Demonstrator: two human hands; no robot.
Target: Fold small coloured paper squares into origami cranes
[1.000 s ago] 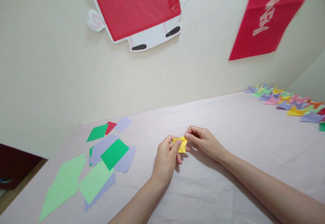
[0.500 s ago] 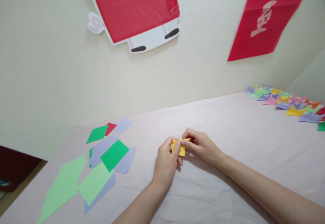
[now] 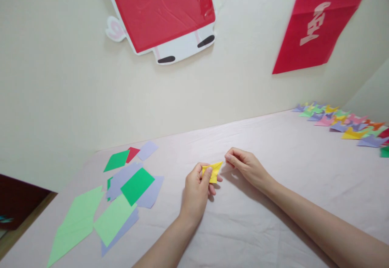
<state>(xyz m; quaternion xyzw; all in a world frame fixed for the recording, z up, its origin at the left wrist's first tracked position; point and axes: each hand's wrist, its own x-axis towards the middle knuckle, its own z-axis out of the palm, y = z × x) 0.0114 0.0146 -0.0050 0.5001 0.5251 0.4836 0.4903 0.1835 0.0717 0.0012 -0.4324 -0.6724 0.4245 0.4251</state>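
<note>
Across the lower half of the frame spreads a pale cloth (image 3: 258, 231). Loose paper sheets (image 3: 137, 186) lie on it at the left, and folded papers (image 3: 354, 134) sit in rows at the far right. Near the centre, the left hand (image 3: 194, 189) pinches a yellow folded paper (image 3: 215, 172) between thumb and fingers. The right hand (image 3: 246, 166) is apart, fingertips drawn together on nothing visible; the paper lies just below-left of them, long axis slanting up towards them, pointed corner nearest.

Sheets (image 3: 137, 186) left, held paper (image 3: 215, 172) centre, figures (image 3: 354, 133) far right
</note>
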